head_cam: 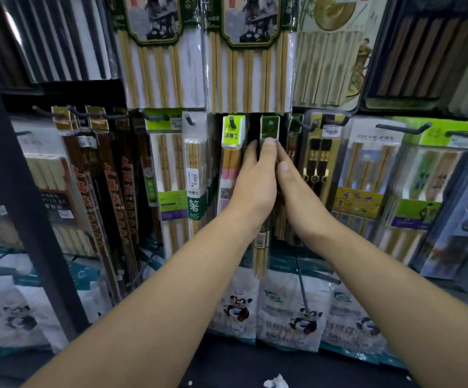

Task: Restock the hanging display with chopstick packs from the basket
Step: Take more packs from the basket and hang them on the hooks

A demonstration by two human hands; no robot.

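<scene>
A narrow chopstick pack (269, 127) with a dark green header hangs at the middle of the display, its hole at a hook tip. Its pale sticks (260, 256) stick out below my wrists. My left hand (252, 180) grips the pack from the left, thumb up at the header's lower edge. My right hand (297, 189) lies against the pack's right side with straight fingers, fingertips meeting the left thumb just under the header. The basket is out of view.
Other chopstick packs hang on hooks either side: a light green-labelled pack (231, 152) to the left, a black and gold pack (319, 158) to the right. Bigger packs (244, 65) hang above. Panda-printed bags (291, 312) stand below. A dark metal post (17, 177) runs down the left.
</scene>
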